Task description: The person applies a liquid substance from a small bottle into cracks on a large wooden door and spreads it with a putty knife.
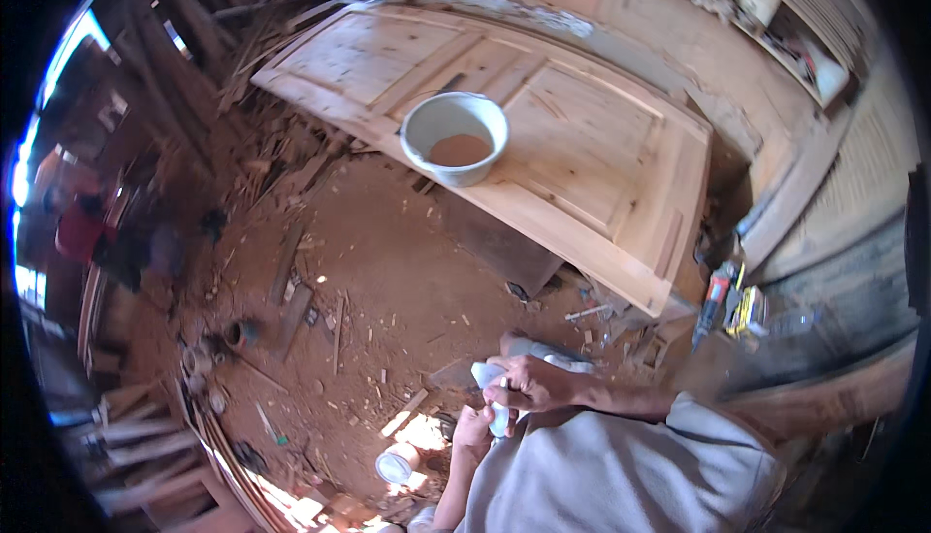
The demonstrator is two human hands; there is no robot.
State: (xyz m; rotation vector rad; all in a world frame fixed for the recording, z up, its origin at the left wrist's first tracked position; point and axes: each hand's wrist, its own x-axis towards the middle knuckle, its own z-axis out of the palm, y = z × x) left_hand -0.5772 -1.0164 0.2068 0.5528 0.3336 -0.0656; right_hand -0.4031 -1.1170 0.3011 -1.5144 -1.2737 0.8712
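Note:
Close to my body, low in the middle of the head view, my two hands are together on a small white object (500,420) that looks like a bottle; its exact kind is partly hidden by the fingers. My left hand (471,427) is closed round its lower part. Above it, my right hand (529,384) is closed on the upper part, where a pale rounded end (484,373) sticks out past the fingers. Below and left of the hands, a white-lidded tub (396,463) stands on the dirt floor in a patch of sunlight.
A panelled wooden door (592,145) lies flat ahead, with a whitish bucket (455,172) of brown powder at its near edge. A red and grey power tool (715,300) is at right. Wood scraps (291,315) litter the floor; boards (155,446) are piled at left.

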